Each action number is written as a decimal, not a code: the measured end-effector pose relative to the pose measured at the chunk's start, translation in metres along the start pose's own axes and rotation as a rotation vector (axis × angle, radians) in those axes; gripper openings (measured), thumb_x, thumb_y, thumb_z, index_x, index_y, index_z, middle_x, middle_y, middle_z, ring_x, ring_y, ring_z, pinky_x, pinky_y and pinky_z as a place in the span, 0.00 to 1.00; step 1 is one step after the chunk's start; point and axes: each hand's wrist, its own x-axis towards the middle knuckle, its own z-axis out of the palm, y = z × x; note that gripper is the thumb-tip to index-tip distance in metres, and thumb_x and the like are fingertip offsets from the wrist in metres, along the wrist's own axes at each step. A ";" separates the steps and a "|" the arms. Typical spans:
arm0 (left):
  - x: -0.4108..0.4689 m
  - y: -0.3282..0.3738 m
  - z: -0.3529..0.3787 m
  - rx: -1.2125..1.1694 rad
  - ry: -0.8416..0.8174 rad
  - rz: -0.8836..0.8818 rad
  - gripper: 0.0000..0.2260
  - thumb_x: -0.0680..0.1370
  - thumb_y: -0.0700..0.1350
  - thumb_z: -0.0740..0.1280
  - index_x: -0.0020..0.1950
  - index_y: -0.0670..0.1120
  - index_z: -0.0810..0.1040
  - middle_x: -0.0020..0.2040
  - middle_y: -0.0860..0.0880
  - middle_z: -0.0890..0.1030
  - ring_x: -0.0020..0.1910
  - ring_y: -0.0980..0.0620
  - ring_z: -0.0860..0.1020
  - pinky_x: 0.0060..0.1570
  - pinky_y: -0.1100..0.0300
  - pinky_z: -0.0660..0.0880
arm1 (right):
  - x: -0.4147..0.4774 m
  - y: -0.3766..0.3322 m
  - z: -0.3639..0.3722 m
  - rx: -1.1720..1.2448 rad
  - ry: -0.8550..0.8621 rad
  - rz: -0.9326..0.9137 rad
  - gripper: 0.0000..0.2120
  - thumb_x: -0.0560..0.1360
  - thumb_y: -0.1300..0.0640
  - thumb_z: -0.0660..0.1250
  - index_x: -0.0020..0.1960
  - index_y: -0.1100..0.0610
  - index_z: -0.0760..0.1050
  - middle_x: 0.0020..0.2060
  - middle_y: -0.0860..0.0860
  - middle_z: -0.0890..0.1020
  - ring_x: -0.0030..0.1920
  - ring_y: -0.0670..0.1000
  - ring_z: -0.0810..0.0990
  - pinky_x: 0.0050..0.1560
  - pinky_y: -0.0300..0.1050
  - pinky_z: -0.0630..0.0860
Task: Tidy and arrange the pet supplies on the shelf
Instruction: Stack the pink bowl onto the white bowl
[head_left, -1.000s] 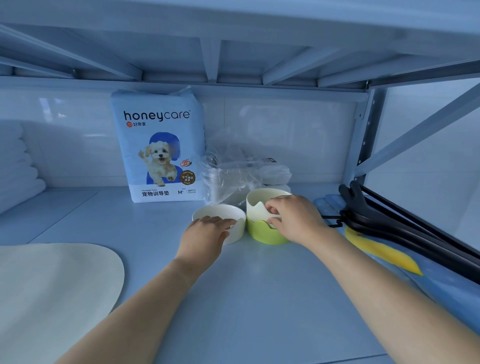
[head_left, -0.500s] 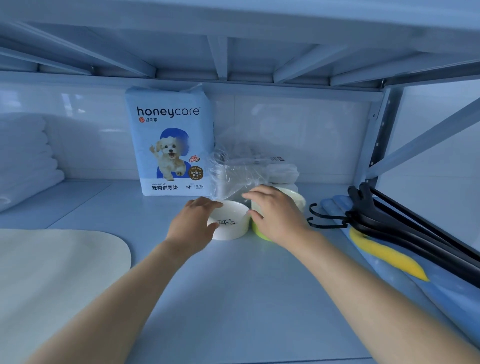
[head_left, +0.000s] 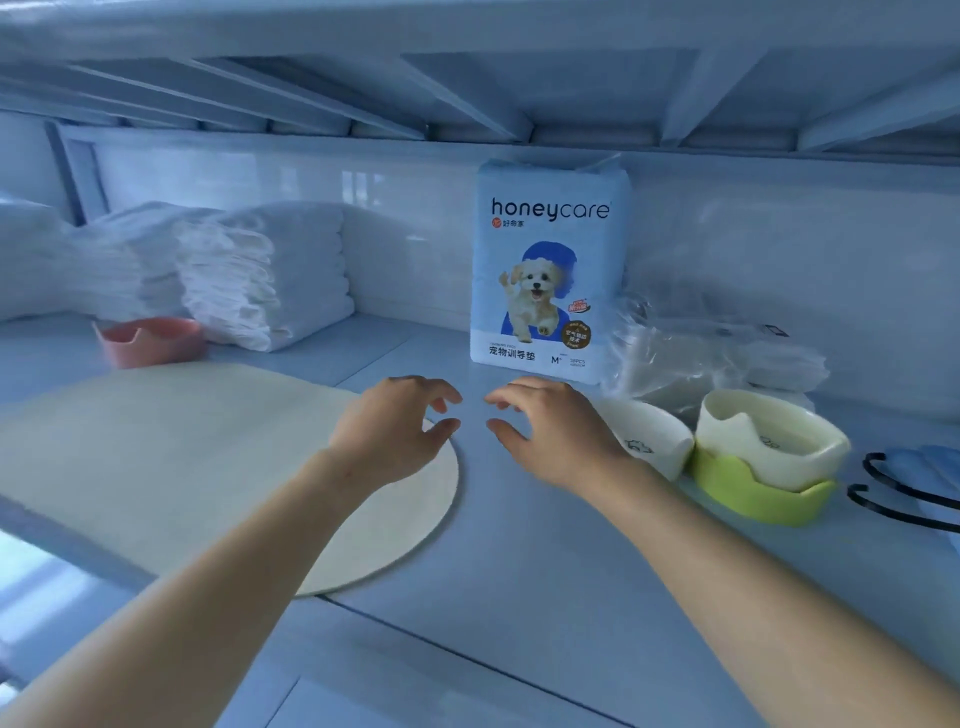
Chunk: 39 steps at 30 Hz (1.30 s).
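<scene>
Head view: left hand (head_left: 395, 431) over mat (head_left: 182, 457), right hand (head_left: 556, 436) beside white bowl (head_left: 655, 441), grips loose, seemingly empty.

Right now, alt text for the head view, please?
Both hands are empty, loosely curled: left hand over the edge of the cream mat, right hand beside a white bowl. Further right a cream bowl sits in a green bowl; a honeycare pack stands behind.
</scene>
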 end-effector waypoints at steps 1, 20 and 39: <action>-0.004 -0.012 -0.008 -0.003 0.018 -0.012 0.09 0.75 0.51 0.66 0.55 0.57 0.77 0.46 0.59 0.78 0.45 0.55 0.77 0.48 0.55 0.76 | 0.008 -0.009 0.008 0.017 -0.008 -0.019 0.14 0.76 0.53 0.64 0.61 0.54 0.75 0.54 0.49 0.79 0.54 0.50 0.76 0.53 0.42 0.71; -0.018 -0.314 -0.138 0.124 0.036 -0.170 0.08 0.75 0.52 0.66 0.53 0.58 0.78 0.48 0.61 0.77 0.47 0.59 0.75 0.48 0.58 0.75 | 0.220 -0.206 0.178 0.118 -0.091 -0.156 0.13 0.76 0.51 0.63 0.59 0.51 0.76 0.53 0.48 0.80 0.53 0.50 0.76 0.53 0.45 0.74; 0.062 -0.466 -0.131 0.366 -0.055 -0.011 0.12 0.77 0.47 0.66 0.60 0.57 0.77 0.56 0.57 0.78 0.63 0.51 0.68 0.47 0.57 0.71 | 0.347 -0.251 0.294 0.154 -0.179 0.075 0.16 0.74 0.57 0.67 0.62 0.54 0.73 0.59 0.54 0.77 0.58 0.56 0.75 0.57 0.48 0.73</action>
